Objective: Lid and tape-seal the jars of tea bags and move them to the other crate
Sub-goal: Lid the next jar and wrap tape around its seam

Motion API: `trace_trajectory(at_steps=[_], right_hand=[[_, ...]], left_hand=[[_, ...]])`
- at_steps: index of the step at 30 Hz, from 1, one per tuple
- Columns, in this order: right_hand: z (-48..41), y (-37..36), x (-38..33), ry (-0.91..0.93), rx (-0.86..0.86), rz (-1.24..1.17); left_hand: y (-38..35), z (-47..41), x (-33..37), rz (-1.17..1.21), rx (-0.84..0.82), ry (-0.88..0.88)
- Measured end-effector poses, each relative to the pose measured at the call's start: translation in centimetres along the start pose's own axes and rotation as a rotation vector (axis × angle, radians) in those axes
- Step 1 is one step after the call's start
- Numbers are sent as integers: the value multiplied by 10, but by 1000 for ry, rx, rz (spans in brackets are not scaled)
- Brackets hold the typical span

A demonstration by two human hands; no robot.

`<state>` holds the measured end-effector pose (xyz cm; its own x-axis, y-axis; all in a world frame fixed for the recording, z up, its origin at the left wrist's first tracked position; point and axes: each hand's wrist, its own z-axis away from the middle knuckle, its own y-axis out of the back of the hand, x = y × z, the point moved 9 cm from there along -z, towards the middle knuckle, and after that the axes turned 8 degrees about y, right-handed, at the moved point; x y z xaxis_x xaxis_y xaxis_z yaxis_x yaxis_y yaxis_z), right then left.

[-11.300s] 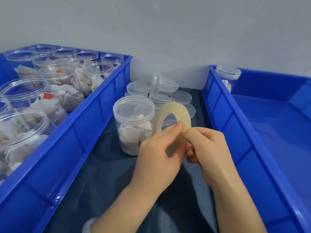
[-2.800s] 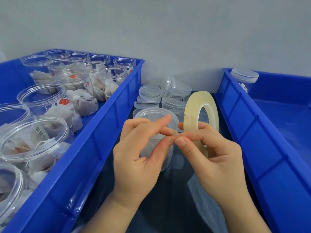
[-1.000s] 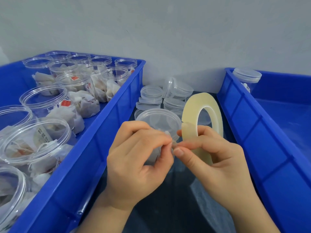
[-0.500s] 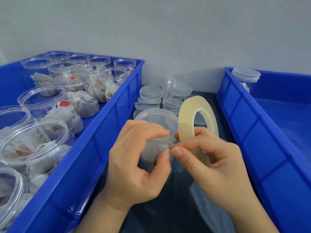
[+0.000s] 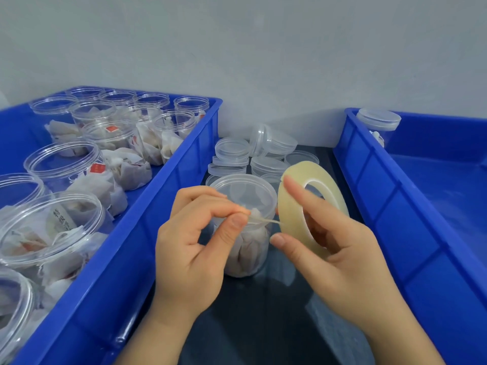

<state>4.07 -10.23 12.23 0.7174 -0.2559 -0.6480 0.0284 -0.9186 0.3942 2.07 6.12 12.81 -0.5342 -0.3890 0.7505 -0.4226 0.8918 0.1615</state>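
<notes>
Our left hand (image 5: 189, 248) pinches the free end (image 5: 263, 220) of the tape between thumb and forefinger, a short strip away from the tape roll (image 5: 292, 214), which our right hand (image 5: 342, 259) grips upright. Just behind both hands, the lidded jar (image 5: 245, 254) stands between the left crate (image 5: 158, 233) and the right crate (image 5: 369, 180).

glossy blue plastic crate (image 5: 168, 206), clear jars (image 5: 243, 225)

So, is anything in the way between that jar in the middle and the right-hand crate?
Only the right hand holding the tape roll sits between the jar and the right crate, plus that crate's wall to lift over.
</notes>
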Motion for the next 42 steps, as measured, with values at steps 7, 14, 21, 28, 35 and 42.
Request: trace_trajectory(at_steps=[7, 14, 21, 28, 35, 42], right_hand=[[-3, 1, -14, 74, 46, 209], [-3, 2, -12, 92, 59, 195], [-3, 4, -10, 91, 67, 180], [3, 21, 25, -167, 49, 230], [2, 1, 18, -97, -157, 282], [1, 5, 15, -102, -122, 286]], left_hand=[[-3, 1, -14, 153, -21, 175], [-6, 3, -17, 185, -55, 191], [-5, 1, -6, 108, -49, 75], [-22, 2, -60, 67, -227, 429], [-25, 6, -52, 299, -262, 370], [-28, 6, -48, 204, -310, 352]])
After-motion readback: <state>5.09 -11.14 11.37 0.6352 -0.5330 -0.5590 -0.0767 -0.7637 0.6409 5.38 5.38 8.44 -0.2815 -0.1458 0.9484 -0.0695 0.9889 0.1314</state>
